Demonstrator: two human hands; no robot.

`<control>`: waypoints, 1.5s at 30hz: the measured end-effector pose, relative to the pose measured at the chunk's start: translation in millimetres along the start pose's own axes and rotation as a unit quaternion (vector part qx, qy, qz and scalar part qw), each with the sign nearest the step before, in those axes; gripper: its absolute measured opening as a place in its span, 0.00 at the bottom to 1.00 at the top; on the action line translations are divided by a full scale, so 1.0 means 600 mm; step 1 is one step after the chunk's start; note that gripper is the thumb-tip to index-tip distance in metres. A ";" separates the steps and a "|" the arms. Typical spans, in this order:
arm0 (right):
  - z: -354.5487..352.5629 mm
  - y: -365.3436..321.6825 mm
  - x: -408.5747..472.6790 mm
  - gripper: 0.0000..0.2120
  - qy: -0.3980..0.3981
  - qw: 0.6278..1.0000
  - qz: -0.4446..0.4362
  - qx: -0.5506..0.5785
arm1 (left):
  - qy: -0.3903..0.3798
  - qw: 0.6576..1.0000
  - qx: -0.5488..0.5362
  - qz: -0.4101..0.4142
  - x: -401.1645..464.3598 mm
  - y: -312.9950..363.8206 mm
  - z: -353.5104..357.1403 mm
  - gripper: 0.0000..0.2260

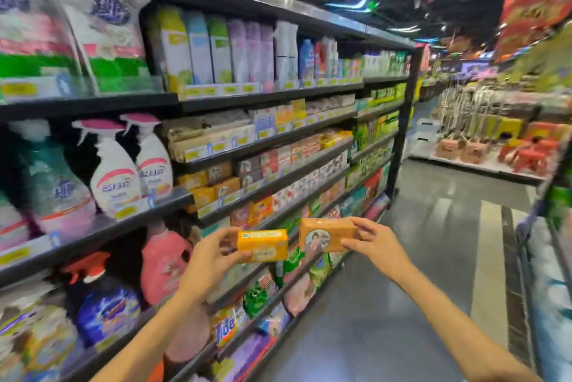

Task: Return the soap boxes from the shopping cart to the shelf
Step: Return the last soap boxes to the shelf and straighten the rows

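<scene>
The shelf (272, 185) of stacked soap boxes is running along the person's left, its rows of orange and yellow packs looking tightly filled, though blur is making any free gap hard to pick out, so a box pushed in carelessly is risking knocking neighbours off the edge. The left hand (213, 253) is pinching the yellow soap box (262, 245) by one end and the right hand (376, 242) is gripping the orange soap box (325, 234) likewise, fingers curled round the ends only, both boxes being held in mid-air well short of the shelf. With each box hanging from an end grip and the two nearly touching, they are liable to bump or twist loose during the reach, and mismatching the two look-alike colours to the wrong row is a further risk.
</scene>
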State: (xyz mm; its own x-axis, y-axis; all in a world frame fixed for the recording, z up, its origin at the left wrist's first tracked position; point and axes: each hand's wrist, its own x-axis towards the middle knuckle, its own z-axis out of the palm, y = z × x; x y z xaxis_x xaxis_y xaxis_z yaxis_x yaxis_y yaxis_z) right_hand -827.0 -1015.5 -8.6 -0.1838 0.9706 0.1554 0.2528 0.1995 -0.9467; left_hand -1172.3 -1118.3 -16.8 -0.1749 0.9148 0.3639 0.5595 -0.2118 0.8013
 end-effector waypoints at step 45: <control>0.313 0.080 0.769 0.22 -0.350 0.919 -0.180 -0.004 | 0.356 0.807 0.334 -0.333 0.502 -0.224 0.036 0.08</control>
State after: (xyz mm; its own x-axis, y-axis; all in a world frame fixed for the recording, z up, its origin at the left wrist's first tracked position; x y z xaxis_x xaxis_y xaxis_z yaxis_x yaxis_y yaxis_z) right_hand -1078.1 -583.6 -35.6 -0.8231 0.5165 0.2362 0.0622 0.4953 -0.8665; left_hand -1282.7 -806.9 -25.4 -0.9046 0.2702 0.3297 0.4203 0.6947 0.5837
